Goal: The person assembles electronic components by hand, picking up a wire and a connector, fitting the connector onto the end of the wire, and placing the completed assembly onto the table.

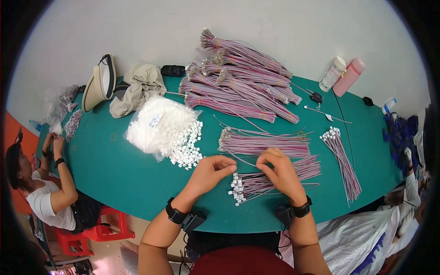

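My right hand [278,170] pinches a thin pinkish-grey wire [245,161] between thumb and fingertips. The wire runs from there toward my left hand [213,173], whose thumb and fingers are closed together; whatever is in them is too small to make out. Below and between my hands lies a bundle of wires with white connectors [236,188] on its left end, partly covered by my right hand. Just beyond is another bundle of pinkish wires [270,142]. Loose white connector housings [187,151] spill from a clear plastic bag [158,123] beyond my left hand.
Banded wire bundles [238,82] are piled at the back of the green table [137,192]. A connector-ended bundle [343,167] lies right. Two bottles [348,77], a sun visor [100,83] and a cloth hat [140,87] stand along the back. Another person [50,192] works at left.
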Tool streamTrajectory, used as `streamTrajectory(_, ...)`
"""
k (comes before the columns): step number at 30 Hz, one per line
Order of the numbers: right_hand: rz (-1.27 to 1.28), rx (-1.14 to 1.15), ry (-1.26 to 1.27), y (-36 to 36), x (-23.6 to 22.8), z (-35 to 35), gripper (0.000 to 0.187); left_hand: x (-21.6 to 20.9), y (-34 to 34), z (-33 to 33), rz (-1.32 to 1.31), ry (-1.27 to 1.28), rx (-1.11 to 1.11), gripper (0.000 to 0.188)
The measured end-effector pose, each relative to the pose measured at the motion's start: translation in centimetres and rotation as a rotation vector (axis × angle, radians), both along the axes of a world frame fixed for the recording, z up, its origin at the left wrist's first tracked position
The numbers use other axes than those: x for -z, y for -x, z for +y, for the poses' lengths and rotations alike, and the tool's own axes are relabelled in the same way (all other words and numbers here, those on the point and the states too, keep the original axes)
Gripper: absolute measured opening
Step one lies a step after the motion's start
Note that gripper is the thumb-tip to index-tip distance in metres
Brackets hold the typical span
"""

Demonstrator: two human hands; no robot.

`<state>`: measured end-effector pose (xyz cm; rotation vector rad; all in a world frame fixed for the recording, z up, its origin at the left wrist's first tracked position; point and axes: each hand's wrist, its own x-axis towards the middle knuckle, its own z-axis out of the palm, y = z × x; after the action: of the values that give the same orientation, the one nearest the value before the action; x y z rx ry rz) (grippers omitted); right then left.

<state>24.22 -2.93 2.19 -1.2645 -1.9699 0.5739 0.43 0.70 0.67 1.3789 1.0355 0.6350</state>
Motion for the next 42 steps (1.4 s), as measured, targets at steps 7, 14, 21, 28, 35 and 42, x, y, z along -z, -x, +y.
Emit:
streamTrajectory(7, 0.191, -0.082, 0.334, -1.1, -0.8, -0.6, 0.007, 1.2, 0.4, 0.6, -0.524, 0.361, -0.142, 0.017)
streamTrajectory(14, 0.244, -0.027, 0.401, 0.8, -1.3, -0.9, 0.009, 0.8, -0.3, -0.4, -0.353, 0.052, -0.099, 0.007)
streamTrajectory(21, 0.348, 0.013, 0.248, 3.0, -0.4, -1.5, 0.01, 0.3, -0.6, -0.7, -0.329, 0.073, -0.061, 0.007)
streamTrajectory(28, 0.343, 0.031, 0.328, 2.4, -1.1, -1.5, 0.007, 0.4, -0.6, -0.8, -0.233, -0.015, -0.063, 0.009)
streamTrajectory(35, 0.275, 0.075, 0.139, 3.6, -0.2, -1.6, 0.009, 0.7, -0.7, -1.2, -0.095, -0.16, -0.033, 0.01)
streamTrajectory(42, 0.273, 0.115, 0.064, 3.1, 0.2, -1.7, 0.009, -0.9, 1.5, 1.1, 0.211, -0.66, -0.247, 0.006)
